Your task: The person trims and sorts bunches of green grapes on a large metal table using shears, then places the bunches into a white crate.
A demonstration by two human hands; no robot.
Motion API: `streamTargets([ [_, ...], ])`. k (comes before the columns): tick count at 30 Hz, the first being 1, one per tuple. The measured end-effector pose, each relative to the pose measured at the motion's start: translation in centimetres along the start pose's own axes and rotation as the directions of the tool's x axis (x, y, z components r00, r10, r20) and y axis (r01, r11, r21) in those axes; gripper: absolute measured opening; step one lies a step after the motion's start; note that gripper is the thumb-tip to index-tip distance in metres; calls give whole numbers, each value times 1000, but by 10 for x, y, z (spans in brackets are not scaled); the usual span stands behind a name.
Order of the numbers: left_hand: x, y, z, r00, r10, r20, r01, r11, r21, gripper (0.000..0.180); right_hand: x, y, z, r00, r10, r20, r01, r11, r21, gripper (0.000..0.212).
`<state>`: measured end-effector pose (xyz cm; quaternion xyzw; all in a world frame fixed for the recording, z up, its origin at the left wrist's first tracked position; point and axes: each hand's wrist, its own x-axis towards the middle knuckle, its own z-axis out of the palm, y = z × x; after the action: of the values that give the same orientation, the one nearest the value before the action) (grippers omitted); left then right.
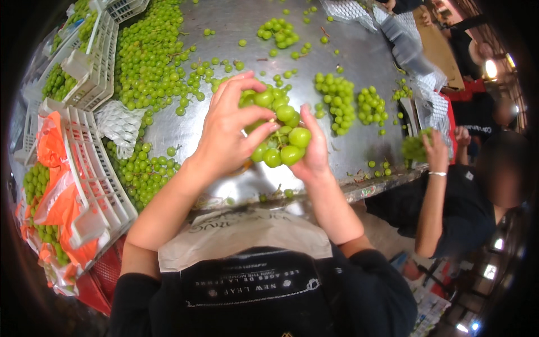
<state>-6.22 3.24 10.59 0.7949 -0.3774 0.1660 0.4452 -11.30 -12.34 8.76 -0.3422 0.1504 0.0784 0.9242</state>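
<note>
A bunch of green grapes (283, 143) is held up over the near edge of the metal table. My right hand (313, 154) cradles it from the right and below, palm partly behind the grapes. From the left, my left hand (227, 123) reaches to the bunch, thumb and index finger pinched together at its upper left. Something tiny and pale shows at those fingertips, too small to name. Just right of my hands, two bunches of green grapes (337, 101) (371, 105) lie on the table.
Loose grapes (149, 56) heap along the table's left side (219, 22). White plastic crates (92, 168) stand at the left, one with orange wrapping (56, 185). White foam netting (119, 124) lies beside them. At the right, a co-worker's hand (435, 149) holds grapes.
</note>
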Motion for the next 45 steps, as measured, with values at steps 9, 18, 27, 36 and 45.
streamTargets([
  [9,-23,-2,21,855,-518,-26,369,643,-671,35,-3,-5,2,986,-154,68,151,987,58,44],
  [18,-33,18,12,980,2,-199,-33,988,-149,40,-1,-4,1,955,-282,88,273,957,102,45],
  [27,-31,12,15,987,126,-104,-124,992,24,44,2,2,-3,945,-318,75,315,948,39,46],
  [36,-16,2,31,882,-460,103,297,373,-879,76,-1,3,9,741,-453,496,580,60,-812,36],
  [45,-25,-17,35,668,-482,567,367,-448,-815,49,-16,-24,16,870,-306,386,445,154,-882,40],
])
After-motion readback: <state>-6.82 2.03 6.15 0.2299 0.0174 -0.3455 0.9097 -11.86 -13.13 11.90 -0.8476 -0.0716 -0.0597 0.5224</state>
